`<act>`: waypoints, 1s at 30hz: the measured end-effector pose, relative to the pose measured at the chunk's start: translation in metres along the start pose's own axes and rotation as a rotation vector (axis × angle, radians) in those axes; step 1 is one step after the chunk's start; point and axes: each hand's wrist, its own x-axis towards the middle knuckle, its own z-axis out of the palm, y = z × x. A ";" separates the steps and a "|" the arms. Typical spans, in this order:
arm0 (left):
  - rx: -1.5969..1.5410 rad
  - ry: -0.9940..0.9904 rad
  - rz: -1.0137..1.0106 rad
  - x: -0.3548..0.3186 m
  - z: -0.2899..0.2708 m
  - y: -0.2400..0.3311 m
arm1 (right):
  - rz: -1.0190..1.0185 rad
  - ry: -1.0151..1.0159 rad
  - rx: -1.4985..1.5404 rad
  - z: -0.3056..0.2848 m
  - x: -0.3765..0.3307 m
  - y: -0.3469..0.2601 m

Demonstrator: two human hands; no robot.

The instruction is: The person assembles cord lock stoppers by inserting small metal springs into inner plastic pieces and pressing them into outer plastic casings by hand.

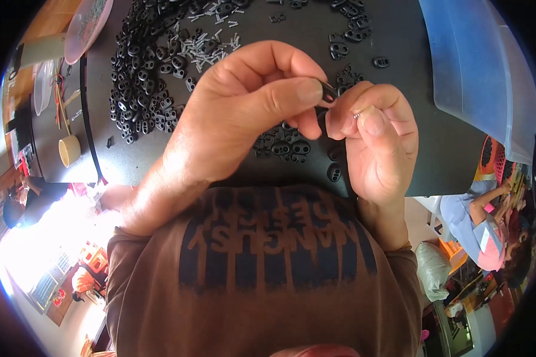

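We see left fingers [289, 98] pinching a black part [329, 91], right fingers [374, 122] a spring [357, 115], both over the desk [396, 35]. We judge both light, part stiff, spring squashable; pinch by sides.

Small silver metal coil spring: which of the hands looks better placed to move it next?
The right, most likely. The right hand pinches the small silver metal coil spring at its fingertips, while the left hand is occupied with a small black plastic piece.
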 end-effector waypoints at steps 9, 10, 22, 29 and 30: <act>-0.121 0.012 0.047 -0.015 0.009 -0.008 | -0.038 0.038 -0.017 0.023 -0.006 -0.002; -0.071 -0.010 0.086 -0.016 0.007 -0.010 | -0.036 0.041 -0.021 0.025 -0.007 -0.002; 0.556 -0.005 0.327 -0.036 0.003 -0.007 | -0.004 0.065 -0.060 0.030 -0.014 0.000; 0.198 0.004 0.244 -0.042 0.000 -0.005 | -0.073 -0.059 -0.046 0.033 -0.011 0.007; 0.196 0.006 0.246 -0.043 -0.001 -0.005 | -0.071 -0.061 -0.048 0.035 -0.011 0.007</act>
